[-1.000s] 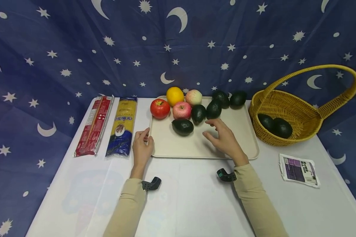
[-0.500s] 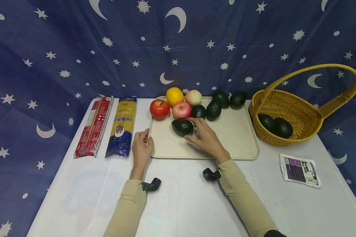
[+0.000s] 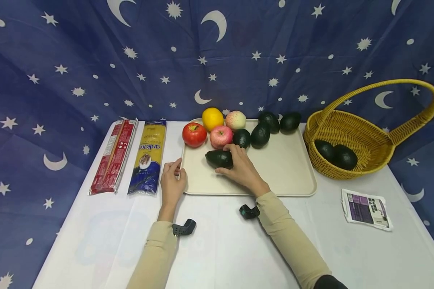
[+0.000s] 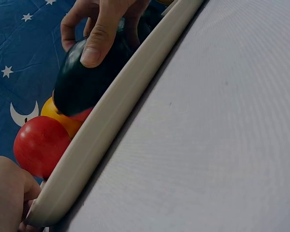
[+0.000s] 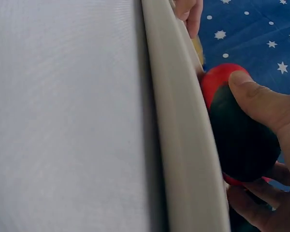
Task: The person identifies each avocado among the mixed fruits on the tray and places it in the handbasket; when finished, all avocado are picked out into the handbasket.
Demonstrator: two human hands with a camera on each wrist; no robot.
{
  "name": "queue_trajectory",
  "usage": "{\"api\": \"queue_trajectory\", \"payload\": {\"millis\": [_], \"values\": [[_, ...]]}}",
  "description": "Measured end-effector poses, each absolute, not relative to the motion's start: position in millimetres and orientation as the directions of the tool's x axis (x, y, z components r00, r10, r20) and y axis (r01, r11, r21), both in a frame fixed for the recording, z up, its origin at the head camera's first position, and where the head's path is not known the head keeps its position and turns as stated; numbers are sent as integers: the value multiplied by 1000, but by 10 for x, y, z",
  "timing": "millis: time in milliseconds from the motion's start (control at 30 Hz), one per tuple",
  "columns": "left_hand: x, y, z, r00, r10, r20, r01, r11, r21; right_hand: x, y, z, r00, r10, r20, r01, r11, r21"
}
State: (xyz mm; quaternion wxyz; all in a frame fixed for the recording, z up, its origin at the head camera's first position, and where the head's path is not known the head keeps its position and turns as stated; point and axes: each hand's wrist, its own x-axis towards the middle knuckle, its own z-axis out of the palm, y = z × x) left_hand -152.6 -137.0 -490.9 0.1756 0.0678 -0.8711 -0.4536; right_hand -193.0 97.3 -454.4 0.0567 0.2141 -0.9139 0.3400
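Observation:
My right hand (image 3: 244,170) grips a dark green avocado (image 3: 217,159) near the middle of the cream tray (image 3: 275,172), thumb on its near side and fingers on the far side. In the left wrist view, the thumb (image 4: 97,46) lies across the avocado's dark skin. My left hand (image 3: 172,184) pinches the tray's left rim, thumb and fingers at the edge. Right behind the held avocado sit a pink apple (image 3: 221,136) and another avocado (image 3: 241,138). A red apple (image 3: 194,135), an orange (image 3: 212,119) and a peach (image 3: 236,120) are grouped at the back left.
Several more avocados, one at the front of them (image 3: 260,135), lie along the tray's back. A wicker basket (image 3: 332,170) with two avocados (image 3: 345,157) stands right. A purple-and-white packet (image 3: 366,209) lies before it. Red packs (image 3: 115,156) and a pasta bag (image 3: 150,156) lie left.
My right hand has moved left across the tray, reached the front avocado and closed its fingers round it, shifting and turning it slightly. The left hand has stayed at the tray's edge.

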Motion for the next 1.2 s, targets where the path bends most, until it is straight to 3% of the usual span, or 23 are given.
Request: {"api": "queue_trajectory", "payload": {"millis": [233,767,1200], "values": [[-1517,-1355,-4909,-931,-277,236,37,574,818,-1893,973,-4566,-922,-350,166,-363,635,-682],[-1532,-1369,-4925,-924,-282,257,52,573,818,-1828,1088,-4496,-893,-405,195,-432,651,-624],[-1525,-1369,-4938,-919,-283,274,63,582,811,-1759,1202,-4416,-910,-342,233,-409,662,-628]]}}
